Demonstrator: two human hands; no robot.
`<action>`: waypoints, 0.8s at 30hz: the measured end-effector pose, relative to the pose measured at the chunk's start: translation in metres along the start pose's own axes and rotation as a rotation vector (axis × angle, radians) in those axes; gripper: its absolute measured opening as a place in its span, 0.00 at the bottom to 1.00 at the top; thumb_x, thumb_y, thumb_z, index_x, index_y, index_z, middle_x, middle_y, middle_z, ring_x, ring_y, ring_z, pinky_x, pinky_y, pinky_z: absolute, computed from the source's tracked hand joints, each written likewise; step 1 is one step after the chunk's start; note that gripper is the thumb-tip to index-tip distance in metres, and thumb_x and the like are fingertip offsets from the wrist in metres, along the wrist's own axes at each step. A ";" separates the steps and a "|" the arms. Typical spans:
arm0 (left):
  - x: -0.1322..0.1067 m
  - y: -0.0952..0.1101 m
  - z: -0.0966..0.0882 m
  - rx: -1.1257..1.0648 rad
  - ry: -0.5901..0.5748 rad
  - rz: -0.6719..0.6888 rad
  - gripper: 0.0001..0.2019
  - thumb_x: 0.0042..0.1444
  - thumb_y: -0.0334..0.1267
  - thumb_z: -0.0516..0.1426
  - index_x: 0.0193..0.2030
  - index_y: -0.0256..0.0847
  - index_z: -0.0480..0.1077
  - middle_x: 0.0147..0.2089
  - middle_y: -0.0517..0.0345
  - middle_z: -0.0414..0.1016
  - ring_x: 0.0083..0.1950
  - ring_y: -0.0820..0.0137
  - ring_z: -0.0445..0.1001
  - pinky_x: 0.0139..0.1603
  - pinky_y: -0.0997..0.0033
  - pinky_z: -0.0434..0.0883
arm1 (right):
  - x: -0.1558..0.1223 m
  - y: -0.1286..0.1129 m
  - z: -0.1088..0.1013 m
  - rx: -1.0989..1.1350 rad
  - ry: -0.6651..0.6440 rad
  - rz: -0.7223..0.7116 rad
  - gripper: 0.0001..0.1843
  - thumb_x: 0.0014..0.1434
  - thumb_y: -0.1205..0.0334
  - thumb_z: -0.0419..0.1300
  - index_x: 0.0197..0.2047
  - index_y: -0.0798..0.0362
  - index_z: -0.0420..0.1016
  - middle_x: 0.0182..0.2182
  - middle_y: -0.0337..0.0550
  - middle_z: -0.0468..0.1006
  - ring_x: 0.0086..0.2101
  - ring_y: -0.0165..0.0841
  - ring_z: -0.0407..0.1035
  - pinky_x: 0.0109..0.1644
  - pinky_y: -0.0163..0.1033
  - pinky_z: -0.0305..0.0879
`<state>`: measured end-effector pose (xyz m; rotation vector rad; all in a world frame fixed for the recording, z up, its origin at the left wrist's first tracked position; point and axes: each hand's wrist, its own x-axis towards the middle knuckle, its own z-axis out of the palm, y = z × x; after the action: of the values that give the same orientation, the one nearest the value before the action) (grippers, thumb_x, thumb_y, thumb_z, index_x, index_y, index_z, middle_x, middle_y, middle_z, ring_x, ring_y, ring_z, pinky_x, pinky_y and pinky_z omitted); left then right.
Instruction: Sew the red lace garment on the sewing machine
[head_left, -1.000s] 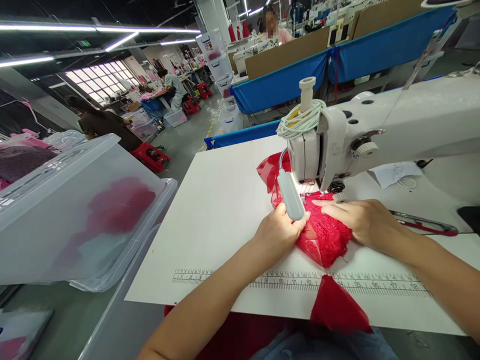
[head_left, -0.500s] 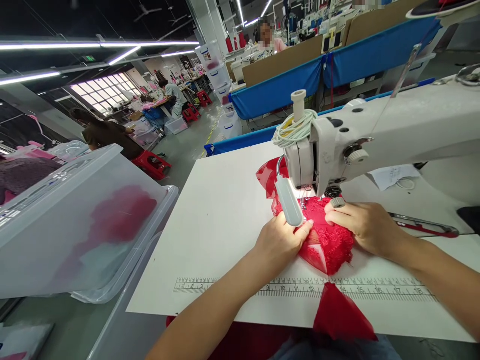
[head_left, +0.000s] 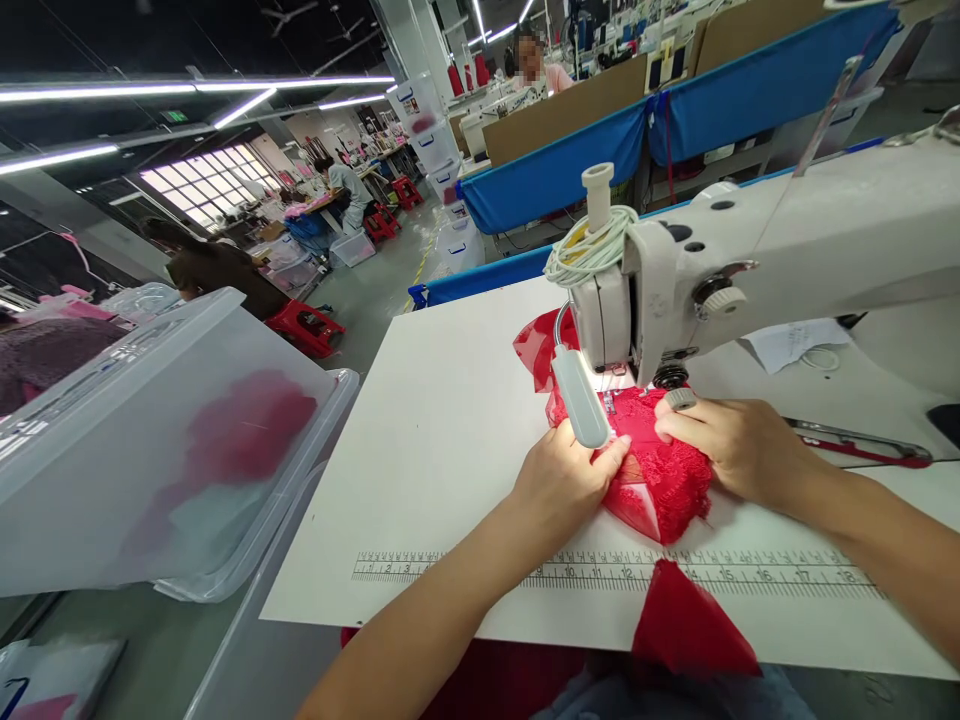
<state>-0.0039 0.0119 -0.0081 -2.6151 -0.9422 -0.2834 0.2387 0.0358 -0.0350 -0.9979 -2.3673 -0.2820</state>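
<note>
Red lace fabric (head_left: 679,490) lies under the needle area of a white sewing machine (head_left: 795,240), its sheer part spreading out behind the lamp. My left hand (head_left: 566,470) presses on the fabric's left edge, thumb stretched toward the middle, with some fingers hidden behind the small lamp (head_left: 581,400). On the right side, my right hand (head_left: 739,445) pinches the lace between thumb and bent fingers, just below the machine's dial. The presser foot (head_left: 609,402) sits on the cloth between both hands.
A printed ruler (head_left: 600,572) runs along the table's (head_left: 450,420) front edge, where a red cloth piece (head_left: 690,625) hangs over. Metal snips or tweezers (head_left: 862,442) lie at right. A clear plastic bin (head_left: 150,480) stands at left. Other people sit farther back.
The view has shifted slightly. Both hands keep their places on the red lace, which looks almost unmoved under the machine.
</note>
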 end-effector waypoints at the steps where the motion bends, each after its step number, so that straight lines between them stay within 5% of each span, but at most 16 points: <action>1: 0.000 0.000 0.000 0.001 -0.008 -0.004 0.17 0.65 0.25 0.51 0.56 0.38 0.74 0.41 0.45 0.78 0.32 0.67 0.72 0.27 0.70 0.69 | 0.000 0.000 0.000 0.005 -0.003 -0.001 0.16 0.52 0.81 0.46 0.27 0.50 0.64 0.23 0.37 0.67 0.22 0.30 0.58 0.25 0.38 0.43; 10: 0.001 -0.001 0.001 -0.009 0.000 -0.016 0.18 0.64 0.28 0.53 0.58 0.35 0.73 0.40 0.43 0.78 0.34 0.64 0.72 0.29 0.66 0.72 | 0.001 0.001 0.004 0.148 -0.075 0.052 0.12 0.50 0.77 0.50 0.28 0.49 0.62 0.25 0.37 0.67 0.23 0.31 0.59 0.25 0.35 0.48; 14: 0.002 -0.003 0.004 -0.028 0.021 -0.027 0.16 0.64 0.29 0.52 0.55 0.35 0.74 0.40 0.43 0.78 0.35 0.63 0.74 0.29 0.66 0.72 | 0.009 -0.005 -0.009 0.181 -0.159 0.042 0.18 0.45 0.77 0.51 0.38 0.50 0.70 0.32 0.42 0.72 0.28 0.33 0.65 0.28 0.36 0.56; 20: 0.008 -0.003 0.004 -0.092 0.097 -0.046 0.14 0.67 0.32 0.50 0.51 0.36 0.76 0.40 0.45 0.78 0.34 0.63 0.75 0.29 0.65 0.71 | 0.015 -0.013 -0.021 0.119 -0.168 0.013 0.11 0.60 0.70 0.52 0.36 0.51 0.76 0.42 0.46 0.79 0.31 0.32 0.69 0.28 0.36 0.54; 24: 0.013 -0.008 -0.002 -0.555 -0.016 -0.178 0.13 0.61 0.25 0.48 0.41 0.38 0.74 0.48 0.46 0.77 0.38 0.65 0.75 0.32 0.67 0.71 | 0.012 -0.014 -0.018 0.288 -0.137 0.068 0.14 0.62 0.72 0.49 0.38 0.51 0.75 0.41 0.42 0.82 0.30 0.30 0.71 0.29 0.35 0.58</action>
<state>0.0011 0.0247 -0.0007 -3.0251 -1.2519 -0.6528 0.2294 0.0261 -0.0130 -0.9818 -2.4010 0.1542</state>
